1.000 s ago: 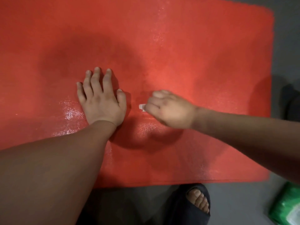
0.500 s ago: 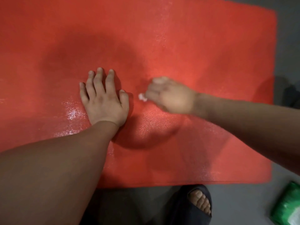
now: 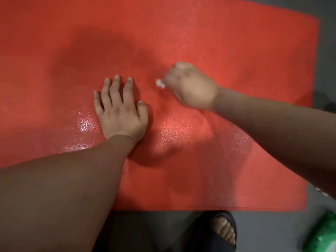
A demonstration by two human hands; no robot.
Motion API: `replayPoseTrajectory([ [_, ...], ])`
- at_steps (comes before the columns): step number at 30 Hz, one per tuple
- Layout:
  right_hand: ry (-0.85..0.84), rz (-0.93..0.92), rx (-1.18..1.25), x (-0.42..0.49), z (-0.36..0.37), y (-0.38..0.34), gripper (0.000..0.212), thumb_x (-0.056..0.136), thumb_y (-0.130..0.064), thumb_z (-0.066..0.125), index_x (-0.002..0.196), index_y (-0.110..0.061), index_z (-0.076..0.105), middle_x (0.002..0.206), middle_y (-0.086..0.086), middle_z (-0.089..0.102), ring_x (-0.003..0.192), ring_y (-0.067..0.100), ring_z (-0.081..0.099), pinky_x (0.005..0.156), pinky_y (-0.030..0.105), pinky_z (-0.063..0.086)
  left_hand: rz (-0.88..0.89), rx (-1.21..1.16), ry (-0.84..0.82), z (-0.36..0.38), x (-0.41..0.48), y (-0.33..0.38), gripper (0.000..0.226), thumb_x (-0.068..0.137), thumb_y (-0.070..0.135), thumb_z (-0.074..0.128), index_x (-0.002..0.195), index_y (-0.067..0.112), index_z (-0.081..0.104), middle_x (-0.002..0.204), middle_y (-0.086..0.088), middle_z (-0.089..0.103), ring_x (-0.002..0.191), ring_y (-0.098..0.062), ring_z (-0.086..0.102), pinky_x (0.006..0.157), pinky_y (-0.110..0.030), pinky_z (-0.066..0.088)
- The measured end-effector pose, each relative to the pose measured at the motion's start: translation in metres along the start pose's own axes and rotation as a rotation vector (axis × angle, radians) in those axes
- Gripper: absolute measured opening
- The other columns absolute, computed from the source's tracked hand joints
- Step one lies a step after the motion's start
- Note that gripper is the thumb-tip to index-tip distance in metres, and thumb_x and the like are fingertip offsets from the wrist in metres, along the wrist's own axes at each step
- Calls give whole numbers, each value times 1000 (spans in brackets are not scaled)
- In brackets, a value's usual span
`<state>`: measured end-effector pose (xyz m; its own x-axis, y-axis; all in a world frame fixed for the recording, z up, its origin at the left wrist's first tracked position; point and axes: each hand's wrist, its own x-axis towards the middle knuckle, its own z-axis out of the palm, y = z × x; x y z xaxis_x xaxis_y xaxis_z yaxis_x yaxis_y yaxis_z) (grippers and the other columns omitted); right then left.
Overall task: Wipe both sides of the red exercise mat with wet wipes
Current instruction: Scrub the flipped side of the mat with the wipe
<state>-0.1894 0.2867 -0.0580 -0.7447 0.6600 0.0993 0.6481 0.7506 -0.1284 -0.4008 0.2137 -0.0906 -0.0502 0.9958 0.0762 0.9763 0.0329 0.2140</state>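
Our left hand (image 3: 121, 113) lies spread flat on the mat (image 3: 236, 51); right hand (image 3: 190, 86) pinches what looks like a wipe (image 3: 160, 83), blurry though.

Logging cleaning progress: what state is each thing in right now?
left hand: open flat, palm down, pressing the red mat
right hand: curled round the wet wipe
wet wipe: bunched, mostly hidden in the grip
red mat: flat on the floor, wet sheen in patches
green pack: on the floor, blurred, opening unclear
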Motion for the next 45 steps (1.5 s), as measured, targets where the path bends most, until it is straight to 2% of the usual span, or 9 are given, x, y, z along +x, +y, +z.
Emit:
replayPoseTrajectory([
  [4,127,390,-23,33,0,28,13,97,-14,49,94,-11,61,85,16,62,79,39,57,70,44,44,-1,2,16,1,-1,0,64,92,41,46,152,21,44,160,-10,39,153,-31,26,124,-56,13],
  [12,-114,-132,61,-13,-2,-28,13,100,-17,54,109,-15,63,90,6,55,87,29,50,78,42,43,7,18,-4,2,1,-2,66,91,42,46,153,21,42,161,-10,37,153,-32,25,124,-56,13],
  [18,99,299,36,41,-1,20,19,93,-11,46,101,-14,64,87,14,61,81,38,56,70,46,48,5,14,13,1,-1,0,63,93,41,46,153,22,43,160,-10,38,152,-32,26,124,-56,14],
  [24,-112,-73,104,-32,-2,-58,21,101,-17,48,116,-13,62,91,7,58,86,31,52,77,44,46,2,-2,-16,-1,-1,-1,65,91,40,44,154,21,42,161,-10,36,153,-33,24,125,-56,12],
  [28,-163,-207,39,-53,-10,-53,20,105,-19,41,103,-14,61,85,5,57,83,30,54,73,41,45,0,3,-31,-1,-1,1,65,92,40,42,155,21,40,162,-10,35,154,-32,22,125,-56,11],
  [35,85,418,-78,-7,-12,21,30,99,-25,34,97,-10,60,88,16,61,84,39,58,72,46,45,-10,-2,-3,0,-1,1,64,92,39,43,154,22,42,161,-10,37,153,-32,24,125,-55,11],
  [38,34,214,67,-19,0,-33,10,97,-15,51,106,-14,56,87,11,59,80,33,54,70,44,44,-11,-3,-14,-1,-1,0,65,92,40,43,154,21,41,161,-11,36,153,-33,23,125,-56,11],
  [41,-113,-87,93,-47,-1,-48,15,101,-15,50,114,-13,59,89,7,57,83,30,52,72,43,45,-2,10,-15,0,-1,1,65,92,40,43,154,21,41,161,-11,36,153,-32,23,125,-55,11],
  [45,-5,128,-52,-49,-11,27,16,106,-25,41,102,-16,54,90,13,60,83,34,54,75,45,43,-8,-2,-23,-1,0,1,66,91,41,42,154,21,41,162,-11,36,153,-32,22,125,-56,10],
])
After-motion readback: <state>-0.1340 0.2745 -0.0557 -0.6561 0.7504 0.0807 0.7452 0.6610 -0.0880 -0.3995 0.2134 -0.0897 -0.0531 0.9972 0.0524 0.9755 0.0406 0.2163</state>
